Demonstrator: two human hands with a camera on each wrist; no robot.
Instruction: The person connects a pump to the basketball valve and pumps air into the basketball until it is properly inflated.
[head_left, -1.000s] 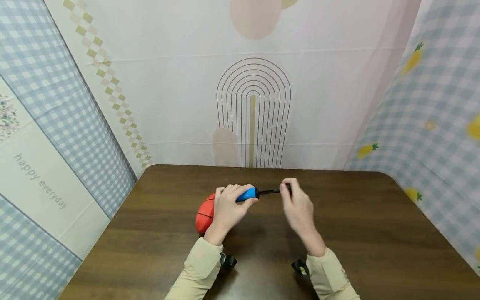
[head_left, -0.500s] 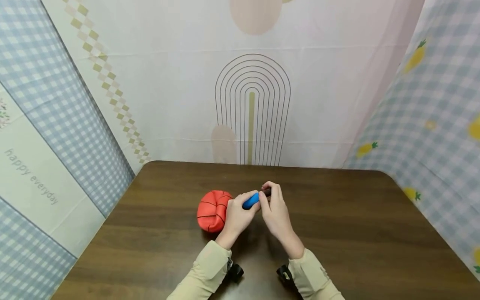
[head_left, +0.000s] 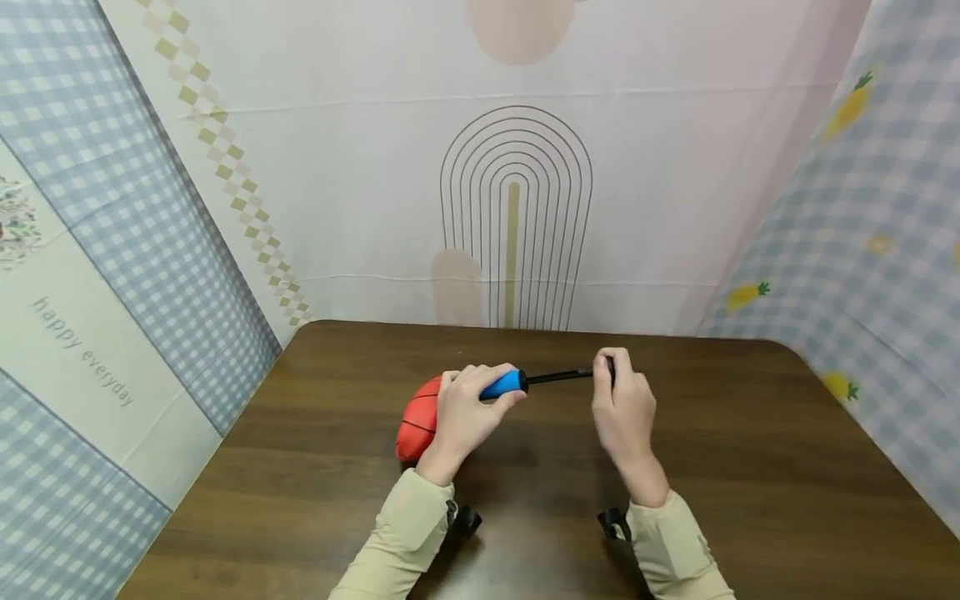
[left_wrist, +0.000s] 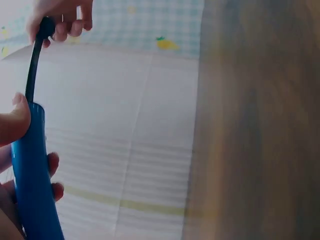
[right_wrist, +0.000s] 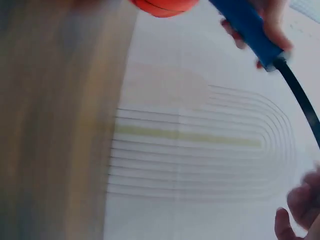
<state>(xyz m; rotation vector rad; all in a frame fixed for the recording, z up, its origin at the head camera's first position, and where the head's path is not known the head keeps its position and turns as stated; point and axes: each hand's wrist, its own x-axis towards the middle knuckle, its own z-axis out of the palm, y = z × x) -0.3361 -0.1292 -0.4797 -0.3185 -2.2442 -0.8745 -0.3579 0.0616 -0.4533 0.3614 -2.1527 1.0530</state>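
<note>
My left hand wraps round the blue barrel of a hand pump, thumb along its near side. The pump's black rod is drawn well out to the right. At the rod's end, the fingers of my right hand hold the small black handle. A red ball with black lines sits left of my left hand and is partly covered by it. Its orange-red underside shows at the top of the right wrist view. Whether the pump joins the ball is hidden behind the left hand.
The dark brown wooden table lies below both hands. A pale cloth with printed arches hangs behind its far edge. Blue checked cloths hang at the sides. Each wrist carries a black camera.
Half a second ago the hands were close together with the rod pushed in. Now the right hand has moved right and the rod is out, farther than one second ago.
</note>
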